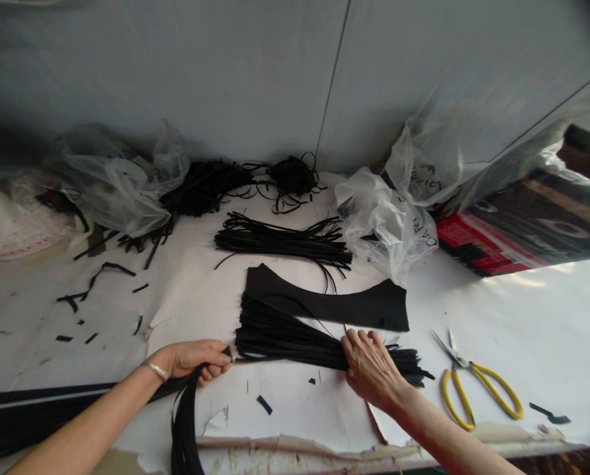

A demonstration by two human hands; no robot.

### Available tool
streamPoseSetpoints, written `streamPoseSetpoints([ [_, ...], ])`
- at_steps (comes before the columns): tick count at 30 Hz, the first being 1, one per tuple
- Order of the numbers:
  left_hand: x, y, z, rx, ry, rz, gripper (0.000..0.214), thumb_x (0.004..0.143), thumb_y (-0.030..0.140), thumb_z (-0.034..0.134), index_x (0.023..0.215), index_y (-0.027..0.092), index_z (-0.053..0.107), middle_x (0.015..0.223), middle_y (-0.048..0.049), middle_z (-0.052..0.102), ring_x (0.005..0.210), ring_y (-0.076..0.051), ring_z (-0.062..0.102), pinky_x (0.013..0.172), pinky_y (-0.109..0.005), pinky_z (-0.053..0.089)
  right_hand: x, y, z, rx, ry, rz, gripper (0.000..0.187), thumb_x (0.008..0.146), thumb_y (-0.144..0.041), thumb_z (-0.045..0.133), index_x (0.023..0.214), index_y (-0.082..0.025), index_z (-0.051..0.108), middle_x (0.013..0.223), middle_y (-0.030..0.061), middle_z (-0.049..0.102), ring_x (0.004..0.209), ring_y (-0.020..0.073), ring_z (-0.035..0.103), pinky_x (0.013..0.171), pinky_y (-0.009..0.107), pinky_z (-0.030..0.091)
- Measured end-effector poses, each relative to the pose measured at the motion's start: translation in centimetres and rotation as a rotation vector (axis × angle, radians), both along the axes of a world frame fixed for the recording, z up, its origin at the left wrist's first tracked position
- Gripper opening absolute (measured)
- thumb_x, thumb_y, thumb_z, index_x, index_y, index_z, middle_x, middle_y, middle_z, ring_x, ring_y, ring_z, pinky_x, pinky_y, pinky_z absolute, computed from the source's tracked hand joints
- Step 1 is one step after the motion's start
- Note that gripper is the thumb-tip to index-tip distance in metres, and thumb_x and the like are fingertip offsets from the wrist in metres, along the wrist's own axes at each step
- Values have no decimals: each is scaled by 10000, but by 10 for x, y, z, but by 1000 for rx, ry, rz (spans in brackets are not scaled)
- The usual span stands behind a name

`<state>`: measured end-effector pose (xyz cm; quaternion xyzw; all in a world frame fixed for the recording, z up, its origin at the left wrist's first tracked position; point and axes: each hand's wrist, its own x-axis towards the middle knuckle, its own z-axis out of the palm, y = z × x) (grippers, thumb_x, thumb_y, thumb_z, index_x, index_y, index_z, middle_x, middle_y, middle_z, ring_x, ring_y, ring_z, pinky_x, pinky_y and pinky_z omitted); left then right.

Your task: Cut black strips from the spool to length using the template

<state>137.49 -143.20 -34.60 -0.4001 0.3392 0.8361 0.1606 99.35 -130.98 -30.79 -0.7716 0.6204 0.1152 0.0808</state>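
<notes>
My left hand [200,359] is closed round the end of some long black strips [183,429], which droop over the table's front edge. More black strips [37,412] run off to the left behind my wrist. With curled fingers, my right hand [369,366] grips the right part of a bundle of cut black strips [285,336] lying on the table. Just behind that bundle is a flat black piece with a curved edge [325,300]. To the right of my right hand lie scissors with yellow handles [463,382], their blades apart.
A second strip bundle [282,241] lies farther back, with tangled black strips [292,175] near the wall. Clear plastic bags [389,224] stand at back right beside a red and black box [523,224]. Black scraps [92,338] litter the white-covered table [186,290].
</notes>
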Motion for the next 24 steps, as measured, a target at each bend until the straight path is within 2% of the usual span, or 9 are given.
streamPoseSetpoints([
  [3,2,1,-2,14,32,-2,396,716,480,715,720,165,475,564,86,289,498,-58,229,490,-218,203,8,5,-6,-10,29,-6,246,750,-102,539,980,-143,617,1014,122,563,928,296,522,837,425,397],
  [8,1,2,1,4,33,16,401,697,473,734,725,167,476,568,82,304,500,-57,238,493,-214,199,11,2,-17,40,56,-62,373,819,36,359,1083,-105,581,963,125,584,893,283,553,789,400,382],
  [12,0,2,3,-13,37,-6,398,697,482,723,703,162,485,556,81,306,486,-54,238,487,-217,195,8,-9,-20,104,14,-94,309,766,17,456,1010,-118,590,962,121,616,880,280,596,721,354,373],
  [15,1,2,1,-18,48,3,391,678,470,733,705,162,494,554,80,312,482,-55,246,485,-218,202,5,-14,-12,121,-13,-112,295,727,-25,499,985,-147,573,937,97,636,822,257,626,600,309,314],
  [17,3,2,-2,-4,68,12,385,676,462,735,701,164,494,548,80,311,481,-56,244,485,-217,200,3,-19,2,140,-39,-122,258,725,-69,503,961,-159,560,829,66,646,737,238,632,554,300,258],
  [19,5,2,-5,30,85,30,394,657,446,755,687,175,472,540,83,309,478,-55,236,484,-215,188,4,-30,23,202,-122,-153,221,698,-94,500,900,-169,549,710,34,630,663,218,619,545,293,234],
  [22,7,3,-9,89,91,71,474,589,432,808,653,199,401,537,84,322,477,-55,237,486,-214,174,12,-60,65,352,-348,-214,186,655,-83,471,806,-180,521,639,-2,597,601,165,577,542,265,257],
  [24,9,4,-11,97,91,80,490,570,453,814,643,200,401,540,82,333,481,-59,247,491,-215,189,23,-90,98,404,-451,-186,168,669,-88,471,801,-183,515,646,-17,587,590,138,548,545,245,290],
])
